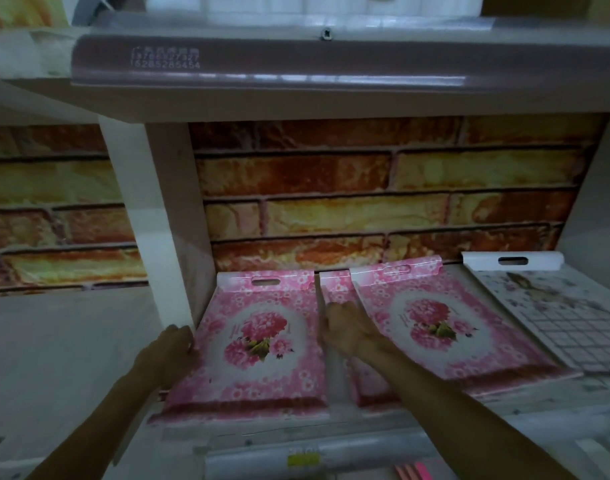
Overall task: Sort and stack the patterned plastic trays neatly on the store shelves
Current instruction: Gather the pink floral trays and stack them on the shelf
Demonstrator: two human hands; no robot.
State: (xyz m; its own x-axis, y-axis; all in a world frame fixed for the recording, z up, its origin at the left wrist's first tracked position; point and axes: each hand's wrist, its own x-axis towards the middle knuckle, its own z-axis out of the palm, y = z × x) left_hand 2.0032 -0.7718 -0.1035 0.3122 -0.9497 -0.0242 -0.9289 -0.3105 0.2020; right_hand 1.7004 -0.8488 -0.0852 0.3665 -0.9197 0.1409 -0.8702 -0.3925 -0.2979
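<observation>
Two pink floral trays lie side by side on the shelf [331,424]. My left hand [168,351] grips the left edge of the left pink tray [258,341], close to the white upright post. My right hand [345,327] holds the right edge of that same tray, in the gap beside the right pink tray [435,323]. The right pink tray sits slightly skewed on another pink one beneath it. A white tray with a grid and floral print [556,317] lies at the far right.
A white upright post [158,216] divides the shelf bays at the left. Brick-pattern backing [383,188] closes the rear. An upper shelf edge with a purple price strip [262,60] hangs overhead. A clear price rail [314,459] runs along the shelf front.
</observation>
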